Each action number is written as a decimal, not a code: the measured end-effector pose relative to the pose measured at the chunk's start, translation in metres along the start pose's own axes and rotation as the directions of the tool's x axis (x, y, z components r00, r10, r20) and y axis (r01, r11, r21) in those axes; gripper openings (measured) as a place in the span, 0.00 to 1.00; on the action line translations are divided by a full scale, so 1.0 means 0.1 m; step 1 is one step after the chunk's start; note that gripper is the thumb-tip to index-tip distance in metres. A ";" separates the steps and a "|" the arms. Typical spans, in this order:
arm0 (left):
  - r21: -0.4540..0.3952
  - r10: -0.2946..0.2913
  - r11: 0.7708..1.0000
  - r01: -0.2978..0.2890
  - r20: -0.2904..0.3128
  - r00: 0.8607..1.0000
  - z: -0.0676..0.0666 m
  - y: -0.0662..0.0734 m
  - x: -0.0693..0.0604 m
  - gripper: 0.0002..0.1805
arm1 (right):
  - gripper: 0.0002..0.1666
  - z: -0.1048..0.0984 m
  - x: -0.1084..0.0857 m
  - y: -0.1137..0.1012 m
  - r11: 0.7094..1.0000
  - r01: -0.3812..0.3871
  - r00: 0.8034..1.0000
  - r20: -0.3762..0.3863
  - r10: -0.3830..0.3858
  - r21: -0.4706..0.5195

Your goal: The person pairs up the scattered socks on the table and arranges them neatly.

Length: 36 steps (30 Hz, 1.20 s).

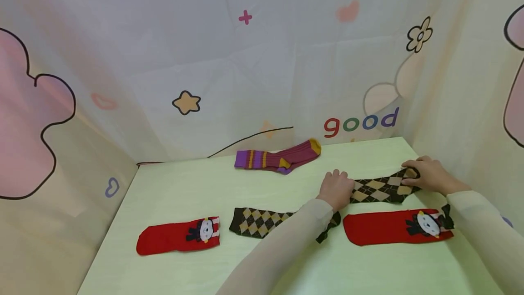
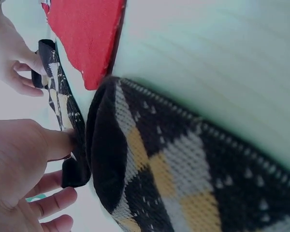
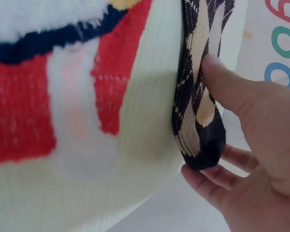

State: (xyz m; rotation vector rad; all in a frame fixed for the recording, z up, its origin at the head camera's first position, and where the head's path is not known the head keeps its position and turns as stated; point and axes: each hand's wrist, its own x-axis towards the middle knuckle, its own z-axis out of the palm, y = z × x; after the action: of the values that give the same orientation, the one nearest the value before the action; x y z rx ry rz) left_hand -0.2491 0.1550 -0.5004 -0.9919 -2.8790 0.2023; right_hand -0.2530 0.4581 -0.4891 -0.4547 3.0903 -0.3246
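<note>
An argyle sock (image 1: 378, 190) in black, tan and grey is stretched between the two hands on the right half of the table. The left hand (image 1: 336, 190) pinches its left end; in the left wrist view the thumb (image 2: 60, 144) lies on the dark knit. At the other end the right hand (image 1: 431, 175) grips the sock, its thumb on top and fingers at the far side, as the right wrist view shows. A second argyle sock (image 1: 262, 222) lies nearer, partly hidden under the left forearm.
Two red socks with a white animal face lie in front, a left one (image 1: 176, 236) and a right one (image 1: 389, 227) below the held sock. A purple and maroon sock (image 1: 282, 156) rests at the back edge, by the printed curtain (image 1: 229, 67).
</note>
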 end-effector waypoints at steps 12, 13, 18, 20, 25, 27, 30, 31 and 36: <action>-0.009 -0.005 1.000 0.005 -0.050 0.999 0.01 -0.02 -0.01 0.12 | 0.21 -0.02 0.01 0.02 1.000 0.007 0.999 -0.049 -0.007 0.008; -0.014 -0.006 1.000 0.006 -0.052 0.999 0.01 -0.02 -0.01 0.12 | 0.20 -0.01 0.01 0.02 1.000 0.003 0.999 -0.049 -0.002 0.015; -0.018 0.000 1.000 -0.001 -0.069 0.998 0.02 -0.03 0.00 0.08 | 0.21 0.00 0.00 0.06 1.000 -0.022 0.999 -0.041 0.023 0.019; -0.019 0.006 1.000 -0.007 -0.079 0.997 0.03 -0.03 0.01 0.07 | 0.22 -0.01 0.00 0.07 0.999 -0.032 0.999 -0.037 0.033 0.012; -0.044 0.013 0.999 -0.017 -0.103 0.995 0.01 -0.04 0.00 0.06 | 0.23 -0.06 -0.04 0.06 0.999 -0.043 0.997 -0.056 0.043 0.007; -0.059 0.011 0.998 -0.017 -0.111 0.994 -0.01 -0.06 0.00 0.06 | 0.24 -0.09 -0.07 0.04 0.999 -0.045 0.996 -0.083 0.045 0.007; -0.087 0.008 0.996 -0.018 -0.122 0.993 -0.03 -0.08 -0.02 0.06 | 0.26 -0.11 -0.11 0.02 0.998 -0.061 0.990 -0.124 0.063 0.021; -0.098 0.007 0.995 -0.020 -0.128 0.992 -0.04 -0.09 -0.02 0.06 | 0.27 -0.11 -0.13 0.01 0.998 -0.063 0.988 -0.138 0.065 0.022; -0.187 0.009 0.982 -0.040 -0.163 0.987 -0.06 -0.14 -0.04 0.07 | 0.29 -0.10 -0.17 -0.01 0.997 -0.071 0.979 -0.186 0.078 0.043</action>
State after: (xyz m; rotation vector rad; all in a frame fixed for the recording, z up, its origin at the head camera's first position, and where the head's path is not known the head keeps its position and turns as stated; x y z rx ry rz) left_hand -0.2532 0.1421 -0.4924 -1.0214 -2.7781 -0.1483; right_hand -0.2365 0.4638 -0.4791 -0.3236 3.2669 -0.4455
